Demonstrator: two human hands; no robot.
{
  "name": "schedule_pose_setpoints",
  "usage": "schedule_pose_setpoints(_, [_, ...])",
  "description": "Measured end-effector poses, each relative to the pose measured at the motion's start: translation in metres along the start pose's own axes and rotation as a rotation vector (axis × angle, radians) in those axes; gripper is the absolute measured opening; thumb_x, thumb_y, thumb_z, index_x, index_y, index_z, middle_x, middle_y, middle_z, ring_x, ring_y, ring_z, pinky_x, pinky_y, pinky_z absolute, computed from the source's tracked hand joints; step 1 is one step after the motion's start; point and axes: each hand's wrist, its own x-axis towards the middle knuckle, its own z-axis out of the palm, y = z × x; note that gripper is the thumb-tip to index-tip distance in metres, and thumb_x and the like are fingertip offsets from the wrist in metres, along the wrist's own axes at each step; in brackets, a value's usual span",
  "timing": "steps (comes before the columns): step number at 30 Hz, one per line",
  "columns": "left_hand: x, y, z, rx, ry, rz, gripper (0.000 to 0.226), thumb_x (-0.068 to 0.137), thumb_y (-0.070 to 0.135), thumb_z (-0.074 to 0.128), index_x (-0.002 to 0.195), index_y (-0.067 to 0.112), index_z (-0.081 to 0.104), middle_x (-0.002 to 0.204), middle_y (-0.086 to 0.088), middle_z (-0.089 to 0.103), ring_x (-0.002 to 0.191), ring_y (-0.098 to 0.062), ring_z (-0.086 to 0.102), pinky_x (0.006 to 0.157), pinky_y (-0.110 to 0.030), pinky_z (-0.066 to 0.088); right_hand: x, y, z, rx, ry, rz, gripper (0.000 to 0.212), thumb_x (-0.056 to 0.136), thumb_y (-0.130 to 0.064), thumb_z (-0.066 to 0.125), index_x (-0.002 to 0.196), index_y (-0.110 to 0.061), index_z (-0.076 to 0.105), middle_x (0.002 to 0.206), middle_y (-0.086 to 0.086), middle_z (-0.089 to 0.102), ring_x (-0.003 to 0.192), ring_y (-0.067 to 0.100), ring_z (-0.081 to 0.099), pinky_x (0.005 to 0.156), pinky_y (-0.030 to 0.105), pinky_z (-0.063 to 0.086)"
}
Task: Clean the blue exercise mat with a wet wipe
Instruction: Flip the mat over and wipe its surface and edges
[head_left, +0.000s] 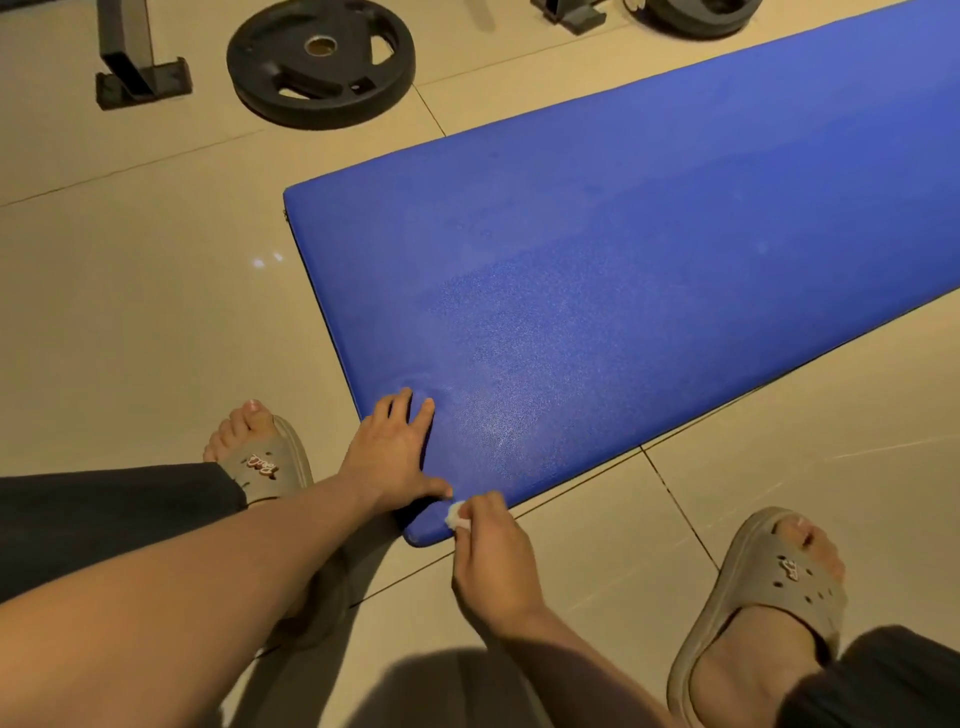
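Pin blue exercise mat (623, 234) at its near corner with left hand (392, 457) flat, fingers spread. With right hand (491, 551), grip pinched round wadded wet wipe (456, 515) at that corner's edge, rub in overlapping strokes.

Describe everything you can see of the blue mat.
The blue mat is a thick, padded slab with rounded corners and a grained, vinyl-like skin. It lies flat on the tiled floor, running from the near corner to the upper right, out of view. Its near part looks darker and shinier than the pale far part. The left hand presses on it near the corner; the right hand holds a wet wipe at its edge.
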Motion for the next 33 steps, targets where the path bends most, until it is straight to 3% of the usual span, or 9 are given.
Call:
schedule_pose_setpoints(3, [-0.002, -0.012, -0.001, -0.151, 0.115, -0.078, 0.086, 0.083, 0.063, 0.071, 0.152, 0.021, 0.042, 0.155, -0.01, 0.036, 0.141, -0.03, 0.035, 0.113, -0.043, 0.037, 0.025, 0.017, -0.019, 0.035, 0.127, 0.092, 0.01, 0.094, -0.011, 0.057, 0.101, -0.016, 0.06, 0.104, 0.004, 0.058, 0.09, 0.029, 0.062, 0.079, 0.033, 0.044])
schedule_pose_setpoints(6, [-0.008, -0.011, 0.002, -0.299, 0.23, -0.355, 0.059, 0.087, 0.042, 0.071, 0.136, 0.015, 0.051, 0.127, -0.011, 0.049, 0.118, -0.033, 0.051, 0.097, -0.044, 0.047, 0.056, 0.045, -0.06, 0.037, 0.261, 0.292, 0.002, 0.099, -0.015, 0.059, 0.099, -0.016, 0.057, 0.104, 0.002, 0.054, 0.088, 0.024, 0.06, 0.075, 0.025, 0.038])
schedule_pose_setpoints(9, [-0.007, -0.007, 0.012, -0.7, 0.028, -0.641, 0.066, 0.078, 0.035, 0.078, 0.132, 0.013, 0.046, 0.125, -0.012, 0.054, 0.108, -0.035, 0.059, 0.093, -0.046, 0.054, 0.058, 0.047, -0.065, 0.027, 0.288, 0.301, 0.007, 0.101, -0.02, 0.058, 0.095, -0.018, 0.055, 0.104, 0.003, 0.055, 0.087, 0.021, 0.058, 0.075, 0.026, 0.039])
schedule_pose_setpoints(11, [-0.005, -0.005, 0.016, -0.954, -0.064, -0.715, 0.073, 0.068, 0.034, 0.084, 0.129, 0.013, 0.048, 0.123, -0.009, 0.063, 0.099, -0.032, 0.065, 0.091, -0.046, 0.058, 0.045, 0.033, -0.043, 0.086, 0.279, 0.31, 0.005, 0.099, -0.016, 0.06, 0.095, -0.013, 0.058, 0.101, 0.005, 0.056, 0.088, 0.026, 0.06, 0.075, 0.025, 0.037])
schedule_pose_setpoints(17, [-0.007, -0.013, -0.01, -1.392, -0.001, -0.795, 0.049, 0.081, 0.031, 0.086, 0.112, 0.002, 0.063, 0.108, -0.01, 0.069, 0.089, -0.032, 0.069, 0.076, -0.039, 0.057, 0.007, -0.018, -0.001, 0.029, -0.139, 0.01, 0.004, 0.097, -0.023, 0.058, 0.096, -0.021, 0.055, 0.106, 0.001, 0.059, 0.092, 0.02, 0.06, 0.086, 0.036, 0.052])
schedule_pose_setpoints(21, [-0.014, -0.023, -0.051, -1.303, -0.189, -0.731, 0.042, 0.087, 0.037, 0.081, 0.112, 0.006, 0.066, 0.099, -0.007, 0.07, 0.08, -0.023, 0.063, 0.07, -0.031, 0.049, 0.027, -0.022, -0.051, -0.073, -0.216, -0.188, 0.012, 0.095, -0.028, 0.056, 0.089, -0.025, 0.046, 0.094, -0.002, 0.055, 0.081, 0.021, 0.057, 0.072, 0.034, 0.044])
schedule_pose_setpoints(25, [-0.025, -0.022, -0.122, -1.097, -0.399, -0.63, 0.035, 0.094, 0.042, 0.071, 0.085, 0.013, 0.053, 0.069, -0.003, 0.046, 0.061, -0.017, 0.037, 0.063, -0.029, 0.03, 0.071, -0.022, -0.122, -0.162, -0.157, -0.117, 0.014, 0.091, -0.023, 0.06, 0.083, -0.02, 0.049, 0.084, 0.001, 0.053, 0.078, 0.028, 0.054, 0.064, 0.036, 0.035])
schedule_pose_setpoints(30, [-0.052, -0.004, -0.21, -0.962, -0.298, -0.486, 0.036, 0.093, 0.046, 0.072, 0.091, 0.013, 0.056, 0.085, -0.005, 0.052, 0.075, -0.02, 0.047, 0.072, -0.032, 0.038, 0.1, -0.031, -0.2, -0.191, -0.025, 0.205, 0.022, 0.096, -0.027, 0.057, 0.088, -0.007, 0.055, 0.085, 0.012, 0.063, 0.084, 0.036, 0.059, 0.067, 0.036, 0.041])
schedule_pose_setpoints(33, [-0.062, 0.004, -0.239, -0.978, -0.21, -0.442, 0.037, 0.092, 0.047, 0.072, 0.093, 0.014, 0.057, 0.088, -0.006, 0.054, 0.078, -0.021, 0.048, 0.071, -0.032, 0.038, 0.094, -0.048, -0.225, -0.121, 0.036, 0.271, 0.029, 0.096, -0.027, 0.056, 0.075, -0.009, 0.048, 0.073, 0.012, 0.058, 0.078, 0.036, 0.058, 0.065, 0.035, 0.04])
